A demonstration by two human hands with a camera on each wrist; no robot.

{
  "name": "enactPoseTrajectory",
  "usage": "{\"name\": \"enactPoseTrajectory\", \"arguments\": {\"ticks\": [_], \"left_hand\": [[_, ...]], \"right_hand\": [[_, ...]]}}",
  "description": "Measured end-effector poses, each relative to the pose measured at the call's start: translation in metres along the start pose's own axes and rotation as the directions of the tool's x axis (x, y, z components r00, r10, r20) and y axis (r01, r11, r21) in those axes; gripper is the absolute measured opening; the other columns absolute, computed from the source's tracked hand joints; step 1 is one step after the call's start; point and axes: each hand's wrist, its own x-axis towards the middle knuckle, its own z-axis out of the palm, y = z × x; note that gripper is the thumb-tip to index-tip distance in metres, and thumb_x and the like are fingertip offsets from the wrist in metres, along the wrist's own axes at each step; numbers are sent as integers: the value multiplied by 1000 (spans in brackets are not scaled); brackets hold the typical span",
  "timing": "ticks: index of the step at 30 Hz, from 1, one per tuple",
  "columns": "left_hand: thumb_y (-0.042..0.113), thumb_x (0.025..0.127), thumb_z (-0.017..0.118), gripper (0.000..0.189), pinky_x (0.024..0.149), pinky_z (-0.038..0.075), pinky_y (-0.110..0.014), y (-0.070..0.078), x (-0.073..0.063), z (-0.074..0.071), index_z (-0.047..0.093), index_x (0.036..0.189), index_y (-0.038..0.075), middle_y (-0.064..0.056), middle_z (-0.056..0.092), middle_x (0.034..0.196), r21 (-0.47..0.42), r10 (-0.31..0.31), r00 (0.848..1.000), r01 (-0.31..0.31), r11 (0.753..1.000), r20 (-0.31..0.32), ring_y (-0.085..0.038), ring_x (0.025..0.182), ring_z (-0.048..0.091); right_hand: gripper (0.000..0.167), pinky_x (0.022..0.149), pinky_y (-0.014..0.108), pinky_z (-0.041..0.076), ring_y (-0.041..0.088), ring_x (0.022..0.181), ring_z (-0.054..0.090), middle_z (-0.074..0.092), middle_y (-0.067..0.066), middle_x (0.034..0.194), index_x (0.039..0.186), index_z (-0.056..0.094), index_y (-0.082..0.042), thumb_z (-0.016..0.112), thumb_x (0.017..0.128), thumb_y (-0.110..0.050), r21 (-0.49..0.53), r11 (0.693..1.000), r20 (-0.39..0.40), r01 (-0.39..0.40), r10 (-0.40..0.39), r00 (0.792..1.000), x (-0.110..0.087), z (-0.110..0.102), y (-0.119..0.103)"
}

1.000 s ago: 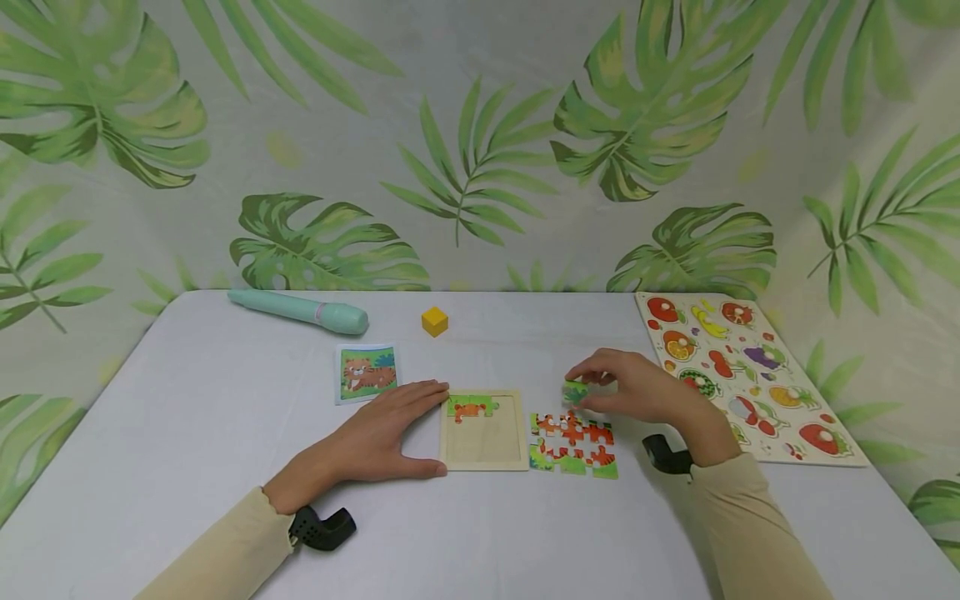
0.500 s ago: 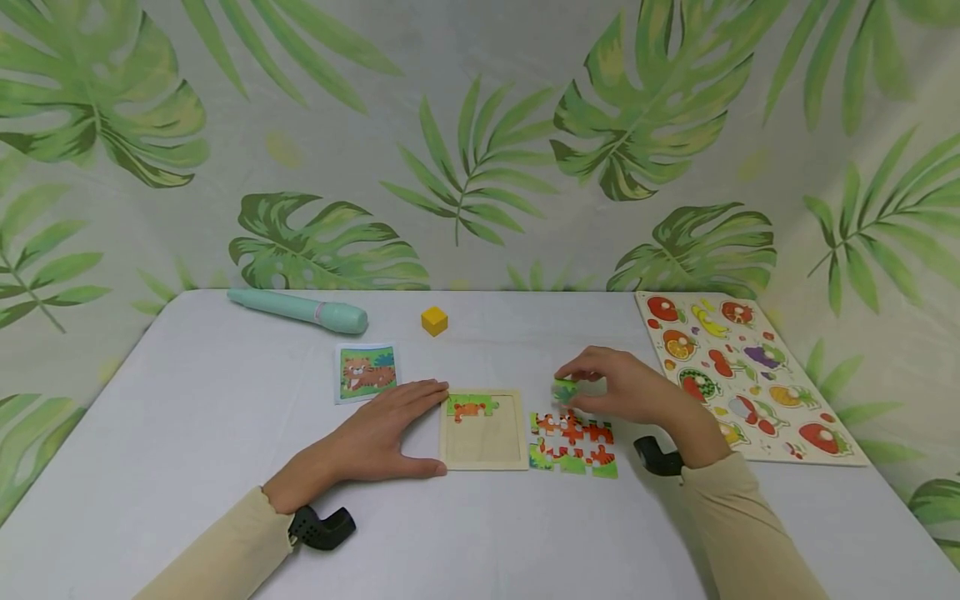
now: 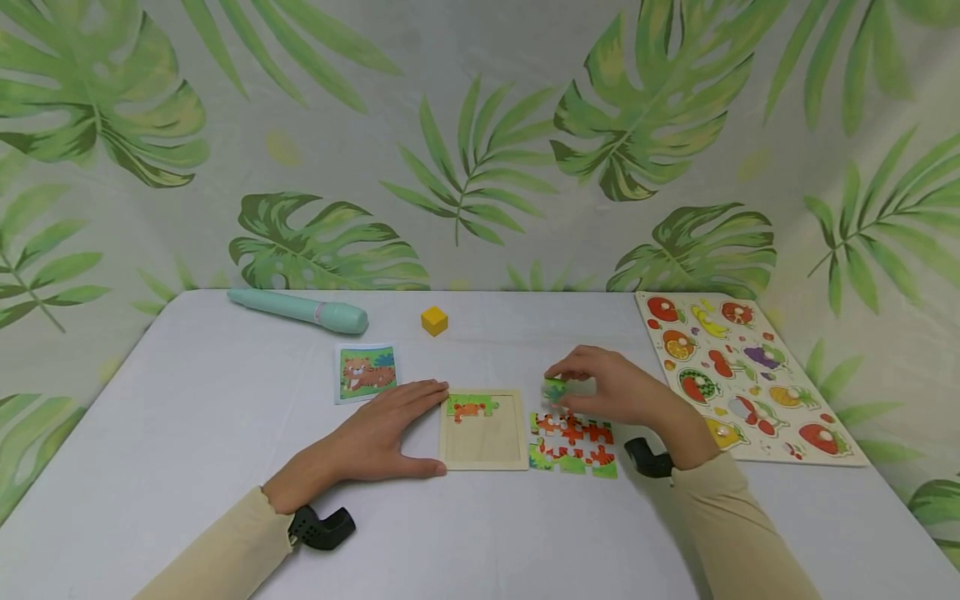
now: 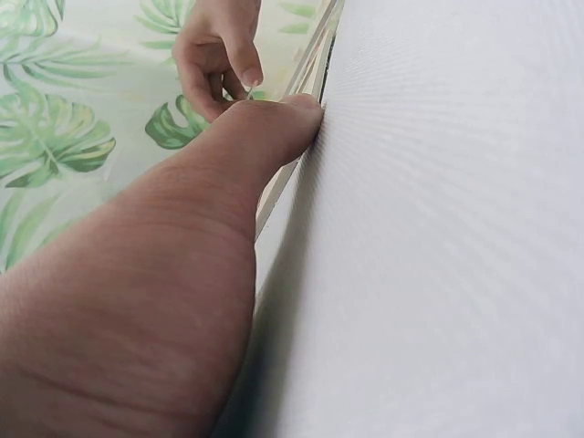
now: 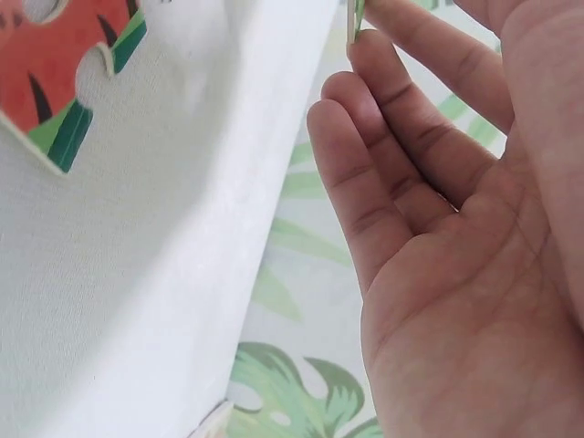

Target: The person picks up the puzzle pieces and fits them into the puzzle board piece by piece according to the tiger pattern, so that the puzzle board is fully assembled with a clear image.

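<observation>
My right hand (image 3: 618, 385) pinches a green jigsaw piece (image 3: 555, 390) between thumb and fingertips, raised above the table. In the right wrist view only an edge of that piece (image 5: 357, 20) shows at the top. Below the hand lie several orange and green jigsaw pieces (image 3: 573, 429), laid close together. To their left is a shallow wooden puzzle tray (image 3: 486, 446), with a few joined pieces (image 3: 471, 408) in its upper left corner. My left hand (image 3: 378, 433) rests at the tray's left side, fingers and thumb stretched out along its edge.
A tiger picture card (image 3: 367, 373) lies behind my left hand. Farther back are a teal microphone-shaped object (image 3: 300, 311) and a yellow cube (image 3: 434, 321). A fruit peg board (image 3: 742, 375) lies at the right, close to my right forearm. A leaf-patterned cloth (image 3: 480, 150) hangs behind the table.
The right hand has moved left with the green jigsaw piece, towards the tray. My left hand and the tray have stayed put.
</observation>
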Motion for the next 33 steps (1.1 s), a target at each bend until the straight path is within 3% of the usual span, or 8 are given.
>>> {"name": "enactPoseTrajectory", "arguments": {"ticks": [16,33], "left_hand": [[66,84,74,96,123,30,-53,1,0,0,42,158,14,0,39,165,0,3,1000,-3,1000,-3,-25,154,33],[65,85,74,96,123,31,-54,0,0,0,42,158,13,-1,39,165,-2,14,1000,-14,1000,-4,-26,154,33]], "right_hand": [[33,91,44,55,21,103,63,68,-3,108,124,73,-12,76,91,-13,-5,999,-1,51,-51,999,10,10,-7],[31,92,44,54,18,103,62,68,-6,111,123,74,-14,77,92,-18,28,998,25,55,-56,998,20,21,-20]]}}
